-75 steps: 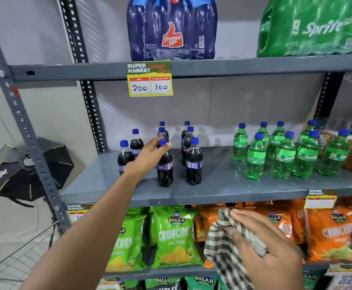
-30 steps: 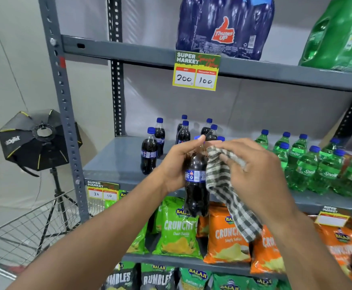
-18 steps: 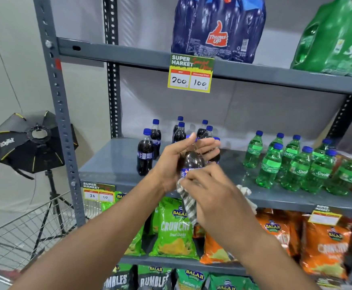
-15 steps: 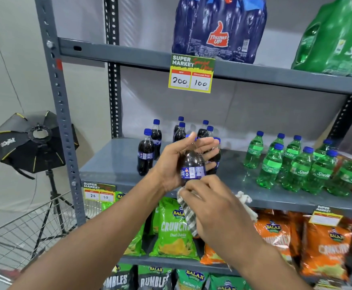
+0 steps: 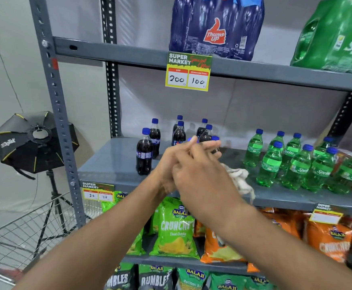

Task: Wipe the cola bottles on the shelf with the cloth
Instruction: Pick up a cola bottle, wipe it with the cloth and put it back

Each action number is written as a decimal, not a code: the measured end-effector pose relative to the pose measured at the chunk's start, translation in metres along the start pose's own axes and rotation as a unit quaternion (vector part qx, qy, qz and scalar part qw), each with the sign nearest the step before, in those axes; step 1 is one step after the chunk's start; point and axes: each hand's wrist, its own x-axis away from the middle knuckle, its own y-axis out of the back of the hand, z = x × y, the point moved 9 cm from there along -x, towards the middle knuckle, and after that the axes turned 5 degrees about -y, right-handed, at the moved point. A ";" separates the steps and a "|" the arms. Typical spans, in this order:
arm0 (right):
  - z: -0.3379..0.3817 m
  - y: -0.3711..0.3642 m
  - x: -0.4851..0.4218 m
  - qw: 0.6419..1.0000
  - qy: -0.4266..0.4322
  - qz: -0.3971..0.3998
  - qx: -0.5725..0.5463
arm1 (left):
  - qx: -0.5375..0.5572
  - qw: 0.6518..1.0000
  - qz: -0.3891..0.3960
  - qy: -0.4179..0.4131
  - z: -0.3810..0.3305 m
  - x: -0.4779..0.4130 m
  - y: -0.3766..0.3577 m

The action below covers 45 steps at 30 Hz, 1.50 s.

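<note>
Several small cola bottles with blue caps stand on the grey middle shelf (image 5: pixel 108 164); the nearest one (image 5: pixel 144 152) is at the front left of the group. My left hand (image 5: pixel 166 164) grips one cola bottle in front of the shelf. Only that bottle's blue cap (image 5: pixel 191 140) peeks out above my fingers. My right hand (image 5: pixel 202 178) lies over the bottle's body and presses the cloth (image 5: pixel 238 177) against it. The cloth's pale end hangs out to the right of that hand. The bottle's label is hidden.
Green Sprite bottles (image 5: pixel 292 162) fill the shelf's right side. A Thums Up pack (image 5: pixel 216 28) and a Sprite pack (image 5: pixel 334 38) sit on the top shelf above a price tag (image 5: pixel 188 72). Chip bags (image 5: pixel 177 229) hang below. A softbox light (image 5: pixel 32 141) and wire basket (image 5: pixel 24 233) stand left.
My left hand took a cola bottle off the shelf and brought it forward. My right hand with the cloth slid up from the bottle's lower part and now covers the label.
</note>
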 end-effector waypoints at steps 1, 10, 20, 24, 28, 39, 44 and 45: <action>0.015 -0.006 0.011 0.997 0.062 -0.001 -0.048 | 0.006 1.000 -0.008 0.004 0.002 0.000 0.004; 0.023 0.032 0.069 0.935 0.239 -0.216 -0.148 | 0.053 0.998 0.031 0.002 -0.005 -0.002 0.002; -0.048 0.065 0.015 0.851 0.172 -0.323 -0.377 | 0.039 0.999 -0.019 -0.003 -0.003 -0.001 0.011; -0.037 0.026 0.037 0.822 0.226 -0.340 -0.396 | 0.061 0.997 -0.031 -0.030 -0.011 -0.003 0.018; -0.025 -0.025 0.058 0.808 0.261 -0.311 -0.426 | 0.056 0.998 -0.023 -0.034 -0.016 -0.003 0.025; -0.060 0.044 0.002 0.748 0.122 -0.410 -0.507 | 0.075 0.997 0.000 -0.014 -0.015 -0.003 0.019; -0.049 0.034 0.022 0.750 0.135 -0.411 -0.500 | 0.077 0.996 -0.025 -0.036 -0.021 0.001 0.027; -0.044 0.027 0.029 0.754 0.146 -0.402 -0.498 | 0.077 0.996 -0.030 -0.043 -0.023 0.001 0.028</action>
